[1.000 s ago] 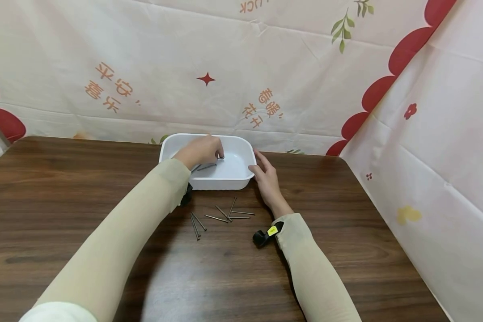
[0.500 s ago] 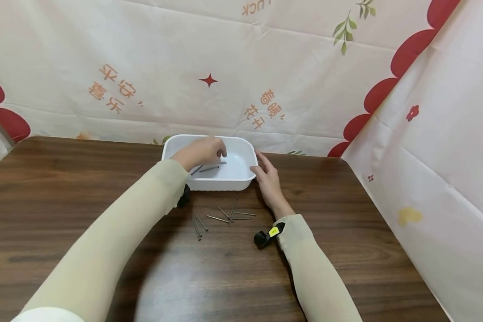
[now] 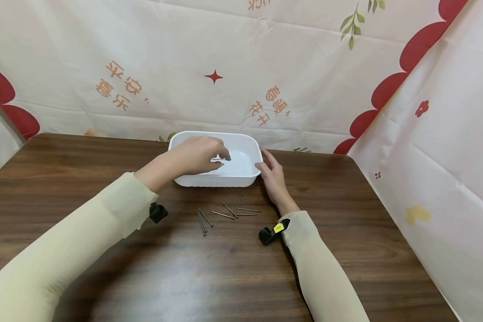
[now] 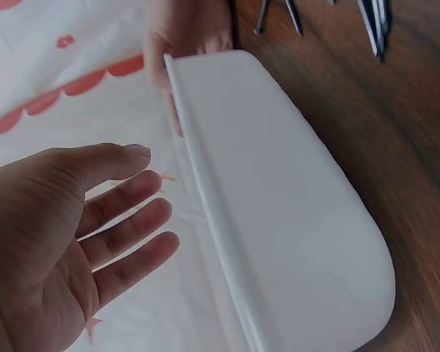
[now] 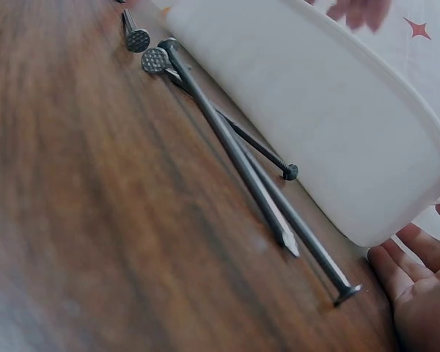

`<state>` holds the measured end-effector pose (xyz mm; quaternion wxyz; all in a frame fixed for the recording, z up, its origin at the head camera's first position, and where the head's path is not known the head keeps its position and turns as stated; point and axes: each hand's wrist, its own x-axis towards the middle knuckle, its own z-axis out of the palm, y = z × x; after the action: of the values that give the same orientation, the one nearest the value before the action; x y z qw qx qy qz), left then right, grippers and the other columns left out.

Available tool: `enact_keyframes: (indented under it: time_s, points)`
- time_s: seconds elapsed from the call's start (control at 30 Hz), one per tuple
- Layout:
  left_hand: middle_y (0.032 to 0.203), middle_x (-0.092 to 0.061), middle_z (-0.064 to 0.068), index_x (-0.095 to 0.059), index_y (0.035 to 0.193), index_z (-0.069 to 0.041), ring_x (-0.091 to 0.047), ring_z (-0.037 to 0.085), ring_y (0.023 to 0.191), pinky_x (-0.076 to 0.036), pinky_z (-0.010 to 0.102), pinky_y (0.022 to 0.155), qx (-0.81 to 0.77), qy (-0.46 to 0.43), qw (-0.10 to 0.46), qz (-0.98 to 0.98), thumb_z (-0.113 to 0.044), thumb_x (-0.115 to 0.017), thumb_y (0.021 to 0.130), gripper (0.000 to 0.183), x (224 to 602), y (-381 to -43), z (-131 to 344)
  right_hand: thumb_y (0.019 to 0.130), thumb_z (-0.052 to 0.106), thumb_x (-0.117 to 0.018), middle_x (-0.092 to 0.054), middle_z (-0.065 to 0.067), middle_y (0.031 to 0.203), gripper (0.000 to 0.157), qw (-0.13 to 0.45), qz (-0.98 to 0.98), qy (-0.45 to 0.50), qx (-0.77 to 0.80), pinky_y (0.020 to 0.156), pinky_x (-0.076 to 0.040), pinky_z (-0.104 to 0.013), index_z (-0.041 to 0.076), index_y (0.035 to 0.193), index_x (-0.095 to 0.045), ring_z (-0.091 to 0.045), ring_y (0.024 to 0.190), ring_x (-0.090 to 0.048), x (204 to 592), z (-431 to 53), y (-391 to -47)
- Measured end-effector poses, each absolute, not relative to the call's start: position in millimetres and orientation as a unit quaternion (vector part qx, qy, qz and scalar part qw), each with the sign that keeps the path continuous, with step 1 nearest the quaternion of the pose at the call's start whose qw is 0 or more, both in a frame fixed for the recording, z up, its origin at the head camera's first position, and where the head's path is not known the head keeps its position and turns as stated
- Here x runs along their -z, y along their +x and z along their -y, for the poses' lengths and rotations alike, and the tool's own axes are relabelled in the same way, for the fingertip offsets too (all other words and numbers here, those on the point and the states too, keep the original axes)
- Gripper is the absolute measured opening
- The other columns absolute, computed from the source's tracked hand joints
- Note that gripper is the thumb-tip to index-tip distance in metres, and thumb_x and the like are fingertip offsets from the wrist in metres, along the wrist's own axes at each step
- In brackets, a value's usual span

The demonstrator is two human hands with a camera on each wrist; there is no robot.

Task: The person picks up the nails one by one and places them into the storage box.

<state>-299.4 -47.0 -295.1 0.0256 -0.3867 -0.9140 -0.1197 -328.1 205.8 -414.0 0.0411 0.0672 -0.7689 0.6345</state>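
The left hand (image 3: 197,156), loose and empty, has drawn back over the tray (image 3: 217,181), a nail (image 3: 221,159) apparently released inside; the right hand (image 3: 274,181) grips its end; more nails (image 3: 223,215) lie on the desk (image 3: 233,268).

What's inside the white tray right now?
At least one nail lies inside the white tray. In the head view, the left hand covers much of its left part; anything beneath cannot be seen.

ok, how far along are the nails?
Apparently done: at least one nail lies in the white tray. In hand: the left hand looks empty over the tray; the right hand holds its edge. Remaining, if all go in: the loose nails on the table.
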Motion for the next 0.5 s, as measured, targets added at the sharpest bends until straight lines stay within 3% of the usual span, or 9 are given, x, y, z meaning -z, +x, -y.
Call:
enact_keyframes:
  time_s: [0.17, 0.5]
  points:
    - [0.109, -0.074, 0.004, -0.077, 0.111, -0.013, -0.071, 0.022, 0.093, -0.057, 0.04, 0.079, 0.119, -0.413, 0.053, 0.902, -0.012, -0.069, 0.092, 0.021, 294, -279, 55, 0.098, 0.014, -0.051, -0.057, -0.017, 0.142, 0.058, 0.041, 0.771, 0.065, -0.632, 0.083, -0.05, -0.016, 0.023, 0.154, -0.043, -0.016, 0.11, -0.059, 412, -206, -328]
    - [0.103, -0.074, 0.004, -0.076, 0.108, -0.012, -0.071, 0.02, 0.091, -0.057, 0.038, 0.081, 0.142, -0.439, 0.05, 0.886, -0.009, -0.073, 0.087, 0.022, 307, -254, 60, 0.098, 0.014, -0.051, -0.058, -0.018, 0.139, 0.058, 0.044, 0.773, 0.069, -0.629, 0.082, -0.051, -0.016, 0.022, 0.154, -0.042, -0.014, 0.107, -0.059, 413, -205, -327]
